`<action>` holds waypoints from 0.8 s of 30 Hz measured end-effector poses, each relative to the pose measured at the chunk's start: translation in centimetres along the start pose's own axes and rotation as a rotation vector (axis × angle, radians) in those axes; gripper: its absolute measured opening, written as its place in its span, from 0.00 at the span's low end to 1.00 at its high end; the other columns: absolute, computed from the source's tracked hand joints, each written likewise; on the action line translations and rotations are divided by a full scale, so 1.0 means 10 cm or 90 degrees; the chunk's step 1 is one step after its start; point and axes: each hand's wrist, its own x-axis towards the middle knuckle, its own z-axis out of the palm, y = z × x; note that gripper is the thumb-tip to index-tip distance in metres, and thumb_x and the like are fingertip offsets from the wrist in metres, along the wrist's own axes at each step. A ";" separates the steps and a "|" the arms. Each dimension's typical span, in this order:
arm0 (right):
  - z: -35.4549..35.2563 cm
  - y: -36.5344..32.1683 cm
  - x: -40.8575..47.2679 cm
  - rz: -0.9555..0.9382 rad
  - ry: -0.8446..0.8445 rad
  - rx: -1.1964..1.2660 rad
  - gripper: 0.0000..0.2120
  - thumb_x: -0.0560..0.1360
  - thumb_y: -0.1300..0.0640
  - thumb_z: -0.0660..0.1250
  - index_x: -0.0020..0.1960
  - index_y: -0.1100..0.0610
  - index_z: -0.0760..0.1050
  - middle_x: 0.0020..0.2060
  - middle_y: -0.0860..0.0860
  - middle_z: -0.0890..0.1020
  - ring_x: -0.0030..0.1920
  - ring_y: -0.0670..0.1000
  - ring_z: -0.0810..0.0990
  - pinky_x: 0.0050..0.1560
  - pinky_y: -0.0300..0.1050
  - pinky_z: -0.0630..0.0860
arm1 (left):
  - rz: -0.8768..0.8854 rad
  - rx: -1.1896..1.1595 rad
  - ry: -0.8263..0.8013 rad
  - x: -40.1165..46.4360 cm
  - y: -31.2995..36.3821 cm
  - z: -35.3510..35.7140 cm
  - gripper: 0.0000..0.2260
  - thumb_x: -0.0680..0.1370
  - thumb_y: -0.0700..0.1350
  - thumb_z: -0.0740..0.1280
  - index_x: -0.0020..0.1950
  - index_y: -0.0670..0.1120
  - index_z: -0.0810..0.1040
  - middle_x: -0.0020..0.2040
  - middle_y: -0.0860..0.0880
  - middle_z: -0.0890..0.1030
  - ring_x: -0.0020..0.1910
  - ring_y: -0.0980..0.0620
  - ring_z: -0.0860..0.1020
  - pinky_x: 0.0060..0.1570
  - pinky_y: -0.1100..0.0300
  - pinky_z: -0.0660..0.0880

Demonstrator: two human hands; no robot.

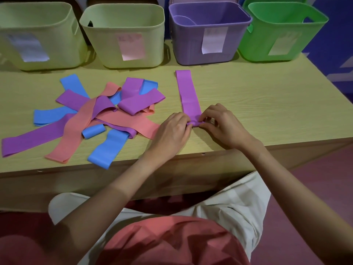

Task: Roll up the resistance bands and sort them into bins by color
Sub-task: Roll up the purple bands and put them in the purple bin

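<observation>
Head view: the left hand (172,129) and right hand (221,124) both pinch the rolled near end of one purple band (188,92) lying flat on the table (267,104). Four bins (124,35) line the back; the pile (91,115) holds perhaps ten bands.

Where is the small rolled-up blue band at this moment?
In the head view, the small rolled-up blue band lies on the wooden table, at the near edge of the pile of loose flat bands, left of the left hand.
</observation>
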 end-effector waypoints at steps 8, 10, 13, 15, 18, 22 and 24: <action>0.04 0.04 0.04 0.014 0.005 -0.002 0.06 0.77 0.59 0.67 0.51 0.59 0.81 0.46 0.53 0.79 0.48 0.51 0.73 0.46 0.39 0.67 | -0.024 -0.014 -0.026 0.02 0.00 -0.02 0.13 0.77 0.43 0.68 0.60 0.41 0.73 0.54 0.45 0.77 0.52 0.49 0.75 0.48 0.55 0.75; 0.04 0.05 0.06 0.020 0.008 -0.004 0.06 0.77 0.59 0.67 0.51 0.59 0.81 0.46 0.53 0.79 0.48 0.52 0.73 0.47 0.40 0.67 | -0.020 -0.012 -0.022 0.05 0.00 -0.03 0.08 0.78 0.42 0.67 0.55 0.41 0.73 0.51 0.46 0.76 0.47 0.50 0.74 0.44 0.55 0.74; 0.05 0.04 0.09 0.031 0.012 -0.010 0.06 0.77 0.60 0.67 0.51 0.59 0.82 0.46 0.53 0.78 0.49 0.54 0.74 0.49 0.41 0.67 | -0.021 -0.009 -0.024 0.09 -0.02 -0.03 0.04 0.78 0.40 0.66 0.51 0.41 0.74 0.48 0.46 0.75 0.45 0.51 0.74 0.43 0.54 0.74; 0.06 0.03 0.10 0.026 0.023 -0.020 0.06 0.77 0.61 0.67 0.51 0.60 0.81 0.46 0.54 0.78 0.49 0.55 0.74 0.49 0.44 0.69 | -0.021 -0.008 -0.024 0.11 -0.03 -0.02 0.03 0.79 0.40 0.66 0.50 0.41 0.74 0.48 0.46 0.76 0.45 0.50 0.74 0.44 0.52 0.74; 0.06 -0.01 0.08 0.017 0.053 -0.014 0.05 0.76 0.62 0.67 0.50 0.60 0.79 0.45 0.53 0.78 0.48 0.54 0.74 0.44 0.50 0.74 | -0.014 -0.002 -0.025 0.12 -0.04 -0.01 0.03 0.79 0.40 0.65 0.50 0.41 0.75 0.48 0.45 0.76 0.47 0.48 0.74 0.45 0.50 0.74; 0.07 -0.02 0.03 0.011 0.060 -0.012 0.07 0.75 0.56 0.69 0.49 0.59 0.80 0.44 0.51 0.79 0.47 0.52 0.74 0.43 0.49 0.74 | -0.014 0.029 -0.017 0.11 -0.04 0.01 0.05 0.80 0.41 0.64 0.52 0.39 0.75 0.49 0.44 0.76 0.48 0.47 0.74 0.46 0.49 0.75; 0.07 -0.01 0.04 0.015 0.053 -0.013 0.09 0.74 0.54 0.71 0.50 0.58 0.80 0.45 0.51 0.80 0.47 0.52 0.74 0.43 0.50 0.75 | -0.011 0.047 -0.016 0.12 -0.04 0.02 0.07 0.80 0.40 0.64 0.53 0.38 0.76 0.50 0.43 0.76 0.50 0.47 0.75 0.47 0.48 0.76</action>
